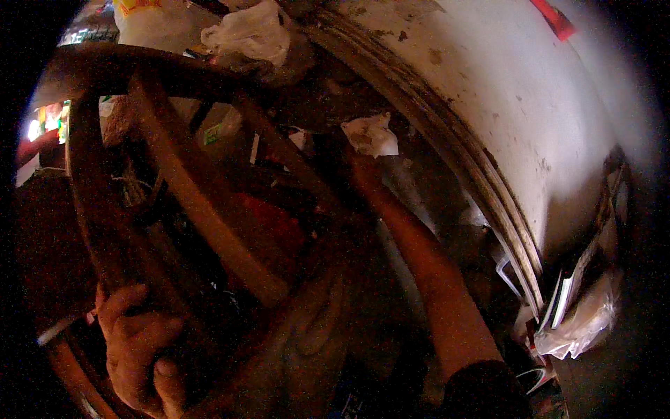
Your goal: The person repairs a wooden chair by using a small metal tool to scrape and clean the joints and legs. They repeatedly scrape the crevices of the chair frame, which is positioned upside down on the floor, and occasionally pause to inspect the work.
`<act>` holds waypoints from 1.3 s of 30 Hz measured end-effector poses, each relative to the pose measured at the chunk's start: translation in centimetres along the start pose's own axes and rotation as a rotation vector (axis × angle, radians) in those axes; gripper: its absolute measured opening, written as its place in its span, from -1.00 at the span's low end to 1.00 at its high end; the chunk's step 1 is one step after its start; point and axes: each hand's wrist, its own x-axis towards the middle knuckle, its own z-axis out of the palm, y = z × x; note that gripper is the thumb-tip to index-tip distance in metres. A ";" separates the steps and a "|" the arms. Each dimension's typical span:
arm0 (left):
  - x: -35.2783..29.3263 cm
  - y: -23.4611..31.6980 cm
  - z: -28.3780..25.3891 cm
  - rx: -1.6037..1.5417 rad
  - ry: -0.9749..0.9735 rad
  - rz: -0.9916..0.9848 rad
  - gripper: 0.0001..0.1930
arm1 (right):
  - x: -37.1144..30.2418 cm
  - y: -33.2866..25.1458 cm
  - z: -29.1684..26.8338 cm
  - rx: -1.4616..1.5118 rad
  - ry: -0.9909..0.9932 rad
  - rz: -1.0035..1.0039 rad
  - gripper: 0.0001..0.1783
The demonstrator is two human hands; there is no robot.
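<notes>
My left hand (139,349) is at the lower left, its fingers curled round the dark wood of a slatted chair (188,188). Curved slats of this chair run across the left half of the view. My right arm stretches from the lower right towards the middle. My right hand (361,171) is in deep shadow, its fingers not showing. A crumpled white piece of paper or plastic (373,136) lies right against its far end; whether the hand grips it is unclear.
A pale, stained curved panel with a ridged rim (447,143) borders the right side. A white plastic bag (251,33) sits at the top. Clear plastic wrapping (583,325) and white-edged items are at the lower right. Litter lies in the shadow beyond the slats, beside something red (272,223).
</notes>
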 end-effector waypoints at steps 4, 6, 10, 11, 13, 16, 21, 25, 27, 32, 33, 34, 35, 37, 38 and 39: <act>1.0 -0.2 0.0 -0.018 -0.113 0.063 -0.68 | 0.5 3.3 0.7 -0.481 0.035 0.018 -0.53; 2.2 -1.0 -1.3 -0.037 -0.255 0.198 -0.73 | 1.0 4.4 2.3 -0.288 0.149 0.049 -0.67; 1.7 -1.2 -1.7 0.008 -0.243 0.183 -0.73 | 2.1 7.3 4.3 -0.190 0.141 -0.017 -0.65; 1.4 -1.2 -1.5 0.013 -0.240 0.157 -0.73 | 1.9 6.0 3.3 -0.378 0.001 -0.060 -0.51; 1.7 -1.1 -1.0 -0.021 -0.222 0.145 -0.73 | 1.0 1.1 -0.3 -0.450 -0.013 0.014 -0.50; 1.7 -1.0 -1.0 -0.060 -0.203 0.128 -0.73 | 0.9 -0.3 -1.2 -0.428 0.000 0.084 -0.48; 1.3 -0.4 -1.5 -0.098 -0.219 0.092 -0.73 | -0.3 -2.7 -2.5 -0.300 0.073 0.080 -0.48; 1.3 -0.6 -0.3 -0.060 -0.150 0.069 -0.71 | 0.8 -0.3 -1.5 -0.200 0.141 0.085 -0.57; 0.6 -0.4 1.2 -0.046 -0.060 0.004 -0.64 | 1.4 0.7 -0.8 -0.241 0.139 0.096 -0.58; 0.4 -0.1 0.0 0.008 -0.133 0.023 -0.66 | 2.4 0.1 1.2 -0.477 -0.108 0.157 -0.59; 0.6 -0.1 0.2 -0.001 -0.155 0.029 -0.66 | 1.9 0.9 0.9 -0.511 -0.074 0.125 -0.60; 0.8 -0.3 0.3 0.000 -0.168 0.042 -0.67 | 1.3 1.7 0.6 -0.532 -0.052 0.107 -0.60; 0.7 -0.5 0.4 0.003 -0.182 0.053 -0.67 | 0.5 2.6 0.2 -0.536 -0.020 0.084 -0.59; 0.6 -0.4 0.0 0.026 -0.194 0.051 -0.68 | -1.5 2.8 -0.7 -0.502 0.046 0.027 -0.59; 0.4 -0.3 -0.3 0.021 -0.186 0.051 -0.69 | -2.5 2.9 -2.1 -0.501 0.087 0.006 -0.59; 0.1 -0.2 -0.5 0.023 -0.177 0.049 -0.69 | -3.3 3.3 -3.2 -0.512 0.135 -0.016 -0.58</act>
